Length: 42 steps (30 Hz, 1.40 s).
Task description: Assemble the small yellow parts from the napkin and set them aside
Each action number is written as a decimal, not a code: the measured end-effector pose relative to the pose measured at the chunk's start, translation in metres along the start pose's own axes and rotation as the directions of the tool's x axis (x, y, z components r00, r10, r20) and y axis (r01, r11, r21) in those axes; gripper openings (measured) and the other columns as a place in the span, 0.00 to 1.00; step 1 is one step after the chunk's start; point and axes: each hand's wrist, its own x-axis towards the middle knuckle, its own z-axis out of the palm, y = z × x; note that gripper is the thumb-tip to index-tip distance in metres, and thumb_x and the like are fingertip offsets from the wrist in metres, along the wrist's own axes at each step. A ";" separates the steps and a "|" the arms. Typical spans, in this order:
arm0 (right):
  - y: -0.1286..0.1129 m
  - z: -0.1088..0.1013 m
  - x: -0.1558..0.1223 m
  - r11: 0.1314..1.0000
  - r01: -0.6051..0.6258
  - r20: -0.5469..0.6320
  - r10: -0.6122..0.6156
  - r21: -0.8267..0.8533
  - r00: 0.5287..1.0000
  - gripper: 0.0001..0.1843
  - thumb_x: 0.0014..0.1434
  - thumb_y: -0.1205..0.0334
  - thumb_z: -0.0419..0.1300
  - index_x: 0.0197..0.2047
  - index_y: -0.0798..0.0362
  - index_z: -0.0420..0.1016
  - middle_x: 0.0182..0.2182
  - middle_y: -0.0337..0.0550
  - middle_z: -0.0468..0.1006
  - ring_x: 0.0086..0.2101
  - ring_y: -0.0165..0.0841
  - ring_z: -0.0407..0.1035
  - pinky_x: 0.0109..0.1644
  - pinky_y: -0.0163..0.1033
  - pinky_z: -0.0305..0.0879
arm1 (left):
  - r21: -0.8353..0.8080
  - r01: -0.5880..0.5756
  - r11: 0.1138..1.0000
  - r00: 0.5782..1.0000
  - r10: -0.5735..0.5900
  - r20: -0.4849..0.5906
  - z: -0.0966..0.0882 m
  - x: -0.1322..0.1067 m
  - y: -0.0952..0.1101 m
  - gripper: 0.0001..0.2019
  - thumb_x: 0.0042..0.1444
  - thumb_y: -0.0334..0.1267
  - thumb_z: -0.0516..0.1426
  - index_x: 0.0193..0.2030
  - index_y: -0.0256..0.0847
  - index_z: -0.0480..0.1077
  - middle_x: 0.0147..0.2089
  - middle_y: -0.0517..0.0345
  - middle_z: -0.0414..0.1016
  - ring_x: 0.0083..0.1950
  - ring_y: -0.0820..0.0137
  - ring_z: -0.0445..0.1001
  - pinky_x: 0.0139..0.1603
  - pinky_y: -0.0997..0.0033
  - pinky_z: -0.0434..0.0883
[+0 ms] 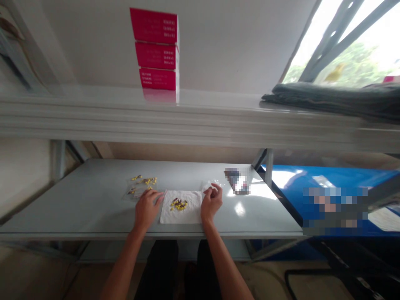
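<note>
A white cloth or tissue lies flat near the table's front edge, with a small pile of yellow and dark brown capsule-like pieces on it. At the cloth's left edge is my left hand, thumb and fingers apart, close to clear bags with more such pieces. My right hand rests by the cloth's right edge, its fingers curled in; what they hold is too small to make out. Just behind it lies a crumpled clear plastic bag, partly hidden by the fingers.
A blurred-out packet lies at the table's back right. Above the grey table runs a shelf carrying stacked red boxes and folded dark cloth. A blue table stands to the right, beyond a metal post.
</note>
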 end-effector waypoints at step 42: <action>-0.033 0.034 -0.082 0.949 0.222 0.755 -0.314 0.226 0.576 0.13 0.66 0.65 0.51 0.29 0.52 0.70 0.25 0.37 0.71 0.28 0.30 0.65 0.34 0.32 0.56 | -0.426 0.150 0.892 0.967 -0.043 0.251 -0.031 -0.017 0.000 0.12 0.59 0.44 0.60 0.31 0.40 0.78 0.32 0.56 0.80 0.36 0.65 0.78 0.41 0.69 0.72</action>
